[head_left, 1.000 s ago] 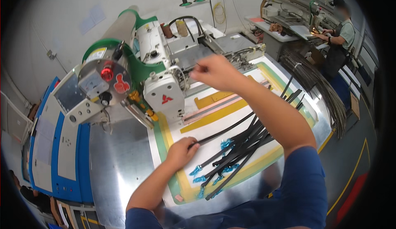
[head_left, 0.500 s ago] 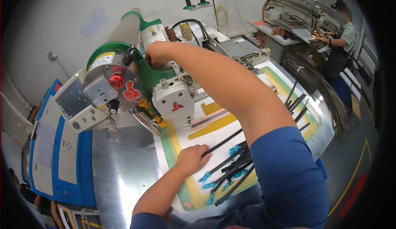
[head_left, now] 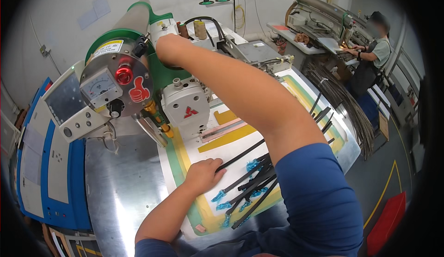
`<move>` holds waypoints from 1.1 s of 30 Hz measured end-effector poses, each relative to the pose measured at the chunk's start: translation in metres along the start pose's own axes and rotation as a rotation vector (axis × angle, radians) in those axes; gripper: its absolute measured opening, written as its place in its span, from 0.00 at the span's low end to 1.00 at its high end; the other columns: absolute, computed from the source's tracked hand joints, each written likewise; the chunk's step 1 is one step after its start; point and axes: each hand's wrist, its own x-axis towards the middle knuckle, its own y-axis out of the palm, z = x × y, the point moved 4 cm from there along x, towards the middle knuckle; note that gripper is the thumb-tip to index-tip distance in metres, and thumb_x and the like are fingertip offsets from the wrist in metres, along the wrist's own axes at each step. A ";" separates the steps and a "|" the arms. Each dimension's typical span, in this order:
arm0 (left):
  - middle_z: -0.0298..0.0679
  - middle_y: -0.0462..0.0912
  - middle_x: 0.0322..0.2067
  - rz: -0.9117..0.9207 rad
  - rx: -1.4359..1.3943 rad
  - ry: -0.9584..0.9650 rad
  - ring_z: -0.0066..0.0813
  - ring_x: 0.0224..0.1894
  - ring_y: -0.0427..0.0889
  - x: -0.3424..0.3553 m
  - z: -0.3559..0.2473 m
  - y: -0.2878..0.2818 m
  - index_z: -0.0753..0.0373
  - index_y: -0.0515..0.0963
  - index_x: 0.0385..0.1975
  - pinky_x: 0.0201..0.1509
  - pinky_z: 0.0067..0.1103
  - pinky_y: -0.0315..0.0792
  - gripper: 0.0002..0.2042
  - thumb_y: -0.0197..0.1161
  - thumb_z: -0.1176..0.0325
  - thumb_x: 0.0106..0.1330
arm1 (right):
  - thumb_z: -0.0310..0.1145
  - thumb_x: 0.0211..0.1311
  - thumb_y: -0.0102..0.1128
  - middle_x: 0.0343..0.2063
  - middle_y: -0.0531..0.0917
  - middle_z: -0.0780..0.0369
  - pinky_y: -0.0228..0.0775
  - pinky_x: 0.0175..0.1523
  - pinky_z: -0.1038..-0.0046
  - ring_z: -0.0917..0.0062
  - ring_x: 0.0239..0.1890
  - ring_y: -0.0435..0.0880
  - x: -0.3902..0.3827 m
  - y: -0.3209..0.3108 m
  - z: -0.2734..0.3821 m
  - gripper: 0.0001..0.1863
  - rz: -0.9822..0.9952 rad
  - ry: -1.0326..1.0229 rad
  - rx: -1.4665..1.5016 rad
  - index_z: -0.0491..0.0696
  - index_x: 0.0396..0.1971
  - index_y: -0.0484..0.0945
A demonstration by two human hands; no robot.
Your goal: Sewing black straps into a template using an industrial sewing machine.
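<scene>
My left hand [head_left: 203,176] is low over the white work sheet [head_left: 233,141], its fingers closed on the near end of a black strip [head_left: 240,156]. That strip slants away to the upper right and passes under my right forearm. My right hand [head_left: 170,51] reaches up to the head of a white and green sewing machine [head_left: 187,104]; its fingers are hidden behind the hand and the machine parts. Beside my left hand lies a loose bundle of black strips [head_left: 259,181], several with crinkled blue wrapping [head_left: 225,205] at their ends.
A round metal control unit [head_left: 115,79] with a gauge and red knob stands left of the machine head. Further left are a screen panel [head_left: 67,99] and a blue and white cabinet [head_left: 53,164]. Thread spools [head_left: 200,29] stand behind. A co-worker [head_left: 377,53] sits at another machine, far right.
The whole view has shifted slightly, so the scene sits further left. My left hand keeps its hold on the black strip, and my right hand stays at the machine head.
</scene>
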 end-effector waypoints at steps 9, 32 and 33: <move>0.42 0.85 0.34 0.008 -0.007 -0.007 0.45 0.39 0.86 0.002 0.000 0.001 0.57 0.79 0.45 0.43 0.39 0.79 0.14 0.62 0.54 0.72 | 0.39 0.65 0.61 0.50 0.88 0.50 0.81 0.57 0.59 0.57 0.53 0.89 0.009 0.006 -0.003 0.18 -0.009 -0.097 -0.043 0.43 0.48 0.88; 0.43 0.87 0.35 0.033 -0.043 -0.046 0.47 0.38 0.87 0.008 -0.003 -0.002 0.58 0.82 0.45 0.43 0.37 0.80 0.14 0.67 0.56 0.69 | 0.33 0.62 0.63 0.50 0.89 0.52 0.82 0.54 0.59 0.57 0.53 0.89 0.036 0.028 -0.008 0.17 0.151 -0.236 -0.274 0.45 0.48 0.89; 0.43 0.87 0.35 0.031 -0.046 -0.050 0.47 0.38 0.87 0.007 -0.002 -0.003 0.58 0.82 0.45 0.43 0.37 0.80 0.14 0.67 0.56 0.69 | 0.33 0.62 0.63 0.50 0.89 0.52 0.82 0.54 0.59 0.57 0.53 0.89 0.032 0.027 -0.004 0.17 0.155 -0.240 -0.275 0.45 0.48 0.89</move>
